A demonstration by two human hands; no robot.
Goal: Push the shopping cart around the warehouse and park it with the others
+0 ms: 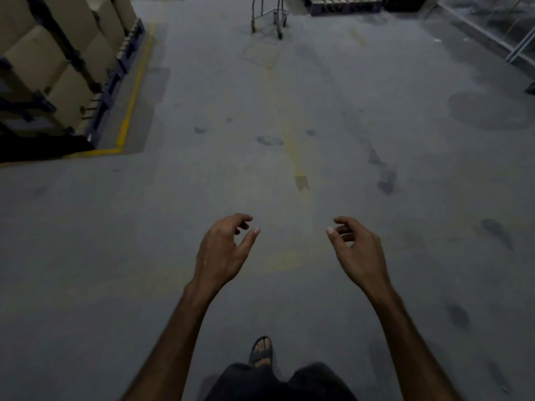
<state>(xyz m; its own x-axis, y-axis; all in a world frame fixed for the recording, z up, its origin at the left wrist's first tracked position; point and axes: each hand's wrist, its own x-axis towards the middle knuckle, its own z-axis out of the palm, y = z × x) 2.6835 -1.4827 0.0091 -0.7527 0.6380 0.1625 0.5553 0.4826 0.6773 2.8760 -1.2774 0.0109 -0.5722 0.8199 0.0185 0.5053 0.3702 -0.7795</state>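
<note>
- The floor (pixel 202 183) is smooth grey concrete, scuffed with dark blotches and a faded yellow line down the middle.
- The shopping cart (pixel 269 17) stands at the far top of the view, well apart from both hands; only its thin metal tube base and small castor wheels show.
- Stacked cardboard boxes (pixel 43 59), matte tan and square-edged, sit on a dark blue pallet (pixel 115 70) at the left, bordered by a bright yellow painted stripe (pixel 131 94).
- The left hand (pixel 223 250) hangs in the air with a loose grip, fingers gently curled, thumb apart, holding nothing.
- The right hand (pixel 357 250) mirrors it: fingers loosely bent, touching nothing.
- A foot in a dark sandal (pixel 262 351) rests on the floor below the hands.
</note>
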